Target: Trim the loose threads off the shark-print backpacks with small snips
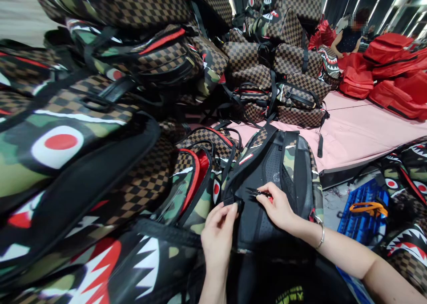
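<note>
At twelve o'clock, the backpack (255,219) lies back panel up. Your left hand (216,233) pinches its black strap (229,200) between thumb and fingers; hold that spot steady. Your right hand (278,208) is closed round small snips (252,191), tips toward nine o'clock; angle them clear of your left fingertips and the padding.

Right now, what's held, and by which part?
Right hand: small black two-pointed tool, by its rear end, points clear of the fingers. Left hand: black strap, pinched near its lower end; exact piece hidden.
</note>
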### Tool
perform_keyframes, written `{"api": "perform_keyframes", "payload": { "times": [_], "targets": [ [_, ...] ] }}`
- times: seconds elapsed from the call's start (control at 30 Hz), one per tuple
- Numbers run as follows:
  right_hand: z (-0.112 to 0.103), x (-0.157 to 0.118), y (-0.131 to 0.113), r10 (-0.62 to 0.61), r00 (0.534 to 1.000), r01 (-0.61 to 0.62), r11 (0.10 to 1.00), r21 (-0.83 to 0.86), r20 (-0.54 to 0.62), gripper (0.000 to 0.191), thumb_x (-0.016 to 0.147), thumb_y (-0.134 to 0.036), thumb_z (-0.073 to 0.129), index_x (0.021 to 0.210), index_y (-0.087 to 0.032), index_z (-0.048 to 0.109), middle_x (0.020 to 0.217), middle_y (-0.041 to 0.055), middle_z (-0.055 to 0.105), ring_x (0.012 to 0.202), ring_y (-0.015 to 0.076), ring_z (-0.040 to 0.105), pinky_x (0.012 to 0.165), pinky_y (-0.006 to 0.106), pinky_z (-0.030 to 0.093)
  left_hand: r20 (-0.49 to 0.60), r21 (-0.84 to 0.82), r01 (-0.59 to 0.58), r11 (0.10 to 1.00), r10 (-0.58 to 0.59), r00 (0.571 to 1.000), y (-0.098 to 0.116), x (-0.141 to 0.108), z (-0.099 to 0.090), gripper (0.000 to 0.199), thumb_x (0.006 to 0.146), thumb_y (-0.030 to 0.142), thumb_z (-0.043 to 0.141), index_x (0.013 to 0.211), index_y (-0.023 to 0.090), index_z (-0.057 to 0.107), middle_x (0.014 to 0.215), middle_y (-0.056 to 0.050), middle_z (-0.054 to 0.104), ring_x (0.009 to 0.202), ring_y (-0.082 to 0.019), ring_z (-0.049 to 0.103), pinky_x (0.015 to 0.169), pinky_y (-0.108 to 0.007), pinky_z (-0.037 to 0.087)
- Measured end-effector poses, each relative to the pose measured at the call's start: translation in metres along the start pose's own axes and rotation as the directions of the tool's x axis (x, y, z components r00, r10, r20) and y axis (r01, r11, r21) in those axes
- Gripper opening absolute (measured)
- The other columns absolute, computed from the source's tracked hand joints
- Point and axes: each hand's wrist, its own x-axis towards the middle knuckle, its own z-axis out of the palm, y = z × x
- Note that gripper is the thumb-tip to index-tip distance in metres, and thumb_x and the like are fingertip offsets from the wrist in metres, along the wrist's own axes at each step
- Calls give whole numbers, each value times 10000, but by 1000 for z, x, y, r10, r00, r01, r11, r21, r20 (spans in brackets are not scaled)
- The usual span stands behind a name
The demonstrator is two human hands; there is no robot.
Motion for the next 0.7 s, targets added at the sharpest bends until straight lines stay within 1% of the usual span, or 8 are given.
{"api": "perform_keyframes", "payload": {
  "times": [0.1, 0.2, 0.27, 0.33, 0.4, 0.47, 0.53, 0.7],
  "targets": [
    [2, 0, 1, 12, 1000, -12, 1000, 11, 18, 108, 824, -254, 497, 887, -198, 565, 874, 11, 609, 814, 147, 568, 721, 263, 431, 47, 281, -89, 955, 79, 996, 6, 5, -5, 290, 586, 463, 676, 675, 187, 653, 1034, -99, 589, 1031, -286, 532, 864, -411, 451],
    [2, 0, 1, 2, 1000, -2, 1000, 4, 24, 104, 819, -238, 499, 888, -198, 566, 867, 11, 606, 810, 147, 568, 727, 267, 429, 95, 344, -122, 931, 94, 991, 4, 11, -7, 199, 619, 387, 653, 617, 188, 643, 1023, -108, 586, 1027, -294, 530, 918, -450, 409],
    [2, 0, 1, 2, 1000, -2, 1000, -2, 31, 97, 815, -229, 502, 880, -197, 566, 861, 10, 607, 806, 149, 567, 731, 272, 428, 101, 193, -9, 981, -11, 995, -1, 14, -8, 152, 628, 326, 651, 607, 176, 654, 972, -103, 606, 1024, -285, 537, 928, -451, 410],
    [3, 0, 3, 9, 999, -9, 1000, 1, 40, 90, 812, -225, 508, 873, -196, 565, 862, 10, 611, 809, 151, 565, 744, 279, 428, 134, -89, 224, 971, -211, 968, -4, 15, -9, 119, 622, 268, 667, 635, 150, 666, 910, -88, 630, 952, -254, 579, 875, -417, 467],
    [4, 1, 5, 19, 999, -20, 1000, 9, 47, 87, 810, -224, 511, 871, -196, 566, 867, 9, 614, 820, 154, 564, 761, 286, 428, 238, -333, 450, 829, -388, 891, -3, 16, -11, 107, 636, 208, 670, 688, 115, 672, 849, -81, 654, 832, -209, 624, 787, -356, 522],
    [4, 1, 7, 28, 998, -29, 999, 19, 61, 87, 808, -221, 511, 872, -198, 566, 872, 8, 614, 833, 156, 564, 774, 292, 428, 337, -442, 580, 684, -472, 815, 2, 16, -11, 101, 675, 152, 647, 734, 74, 672, 798, -95, 673, 746, -185, 647, 724, -309, 544],
    [5, 1, 10, 35, 996, -38, 999, 30, 81, 88, 806, -218, 512, 873, -198, 566, 874, 8, 614, 841, 157, 566, 781, 295, 428, 378, -492, 628, 603, -502, 778, 8, 17, -11, 94, 721, 106, 599, 739, 42, 665, 770, -124, 684, 723, -192, 661, 683, -288, 554],
    [8, 0, 13, 47, 993, -53, 997, 60, 111, 86, 806, -215, 518, 874, -199, 567, 863, 5, 616, 843, 154, 569, 782, 292, 428, 357, -556, 636, 535, -538, 764, 15, 18, -7, 116, 759, 61, 539, 720, 42, 646, 759, -144, 687, 712, -207, 670, 629, -287, 560]
  ]
}}
